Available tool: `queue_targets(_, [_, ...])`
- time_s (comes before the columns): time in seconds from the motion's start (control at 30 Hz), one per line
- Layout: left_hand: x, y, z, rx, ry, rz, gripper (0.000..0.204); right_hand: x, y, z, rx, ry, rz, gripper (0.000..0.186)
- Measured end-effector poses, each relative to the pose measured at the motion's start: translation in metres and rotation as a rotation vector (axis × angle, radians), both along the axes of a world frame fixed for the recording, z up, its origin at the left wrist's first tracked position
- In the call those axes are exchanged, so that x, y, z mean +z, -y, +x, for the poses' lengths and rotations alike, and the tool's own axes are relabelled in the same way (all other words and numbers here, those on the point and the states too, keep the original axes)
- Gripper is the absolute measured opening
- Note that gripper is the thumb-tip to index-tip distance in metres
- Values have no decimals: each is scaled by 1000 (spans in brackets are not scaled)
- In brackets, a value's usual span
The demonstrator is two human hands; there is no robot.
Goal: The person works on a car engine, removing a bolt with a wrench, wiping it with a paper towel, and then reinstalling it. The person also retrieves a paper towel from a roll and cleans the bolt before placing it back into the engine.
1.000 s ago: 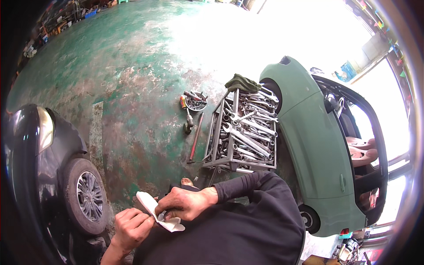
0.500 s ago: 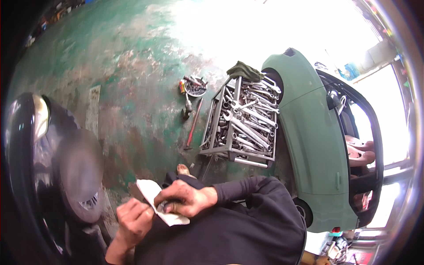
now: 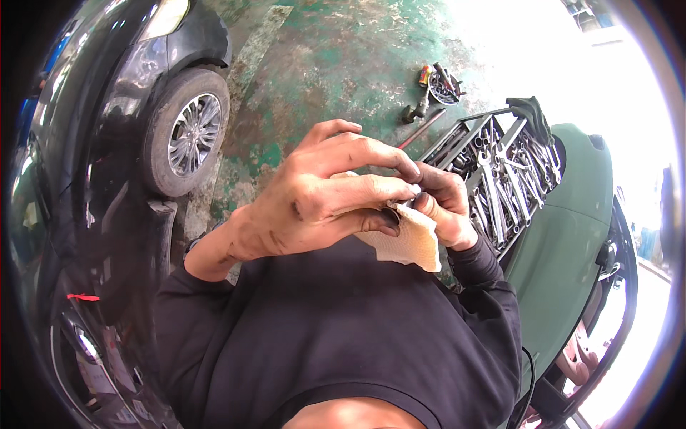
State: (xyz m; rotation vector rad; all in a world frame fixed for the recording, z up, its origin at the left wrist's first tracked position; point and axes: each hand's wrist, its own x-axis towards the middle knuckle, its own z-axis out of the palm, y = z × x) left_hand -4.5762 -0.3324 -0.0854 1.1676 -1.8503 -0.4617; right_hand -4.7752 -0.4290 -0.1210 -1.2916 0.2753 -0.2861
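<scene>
Fingers: left hand half-curled, thumb touched pale textured sheet, firm grip couldn't be told; right hand pinched its edge | sheet hung just right of frame centre | probably light, soft, tearable; gentle edge pinch seemed best

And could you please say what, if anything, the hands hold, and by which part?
The left hand and right hand pinch a pale, textured, paper-like sheet near the top of its hanging part; whether it wraps anything is hidden.
</scene>
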Motion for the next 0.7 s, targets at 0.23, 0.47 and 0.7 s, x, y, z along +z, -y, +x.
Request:
queue_targets(0.23, [-11, -12, 3, -26, 108, -45, 47, 12, 9, 8, 215, 77, -509, 20])
queue_targets(0.47, [-13, -24, -7, -32, 157, -66, 36, 15, 3, 8, 229, -90, -412, 18])
queue_targets(0.7, [-13, -38, -13, -139, 90, -34, 40, 15, 9, 6, 616, -264, 118, 24])
